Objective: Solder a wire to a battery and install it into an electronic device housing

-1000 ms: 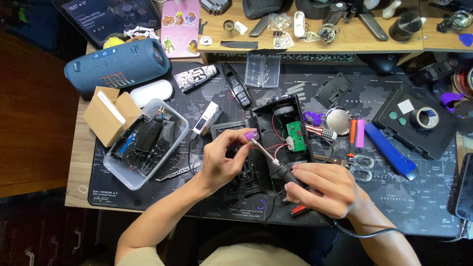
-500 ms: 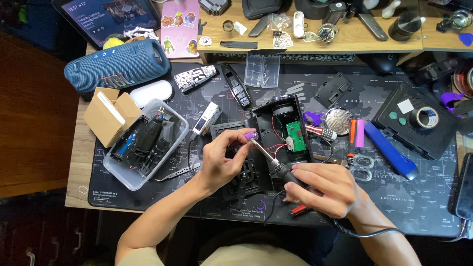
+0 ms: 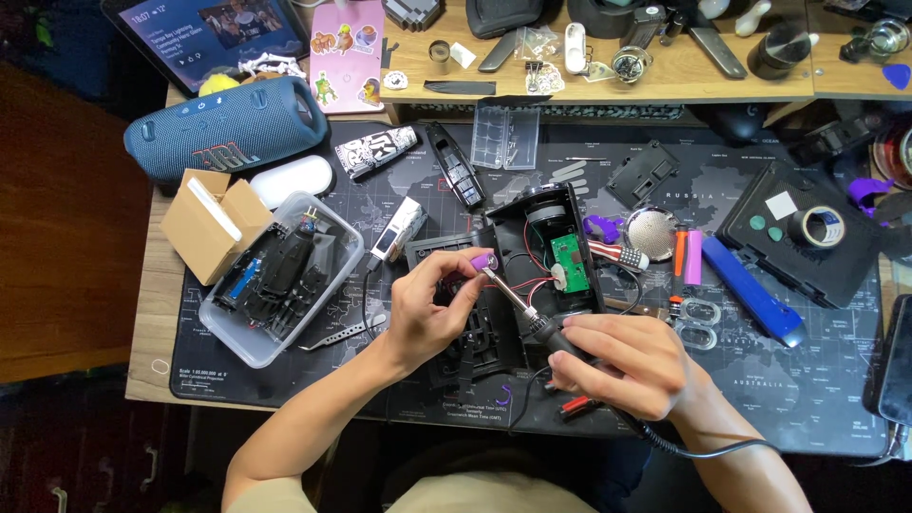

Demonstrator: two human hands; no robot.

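Fingers of the left hand point(image 3: 427, 313) were pinched together on a small purple cell point(image 3: 484, 259), light, stiff and smooth enough to slip, best gripped across its barrel, held just above the opened black casing point(image 3: 541, 256) on the surface point(image 3: 817, 380). To the right, the right hand point(image 3: 622, 366) was clamped on a soldering iron point(image 3: 532, 318), its tip at the cell's end. Whether tip and cell touched was too small to tell, and the iron's cord ran out of view.

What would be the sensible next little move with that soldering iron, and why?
Probably hold the black-handled soldering iron in the right hand steady: its tip meets the small purple cylindrical battery pinched by the left hand, with thin red wires beside.
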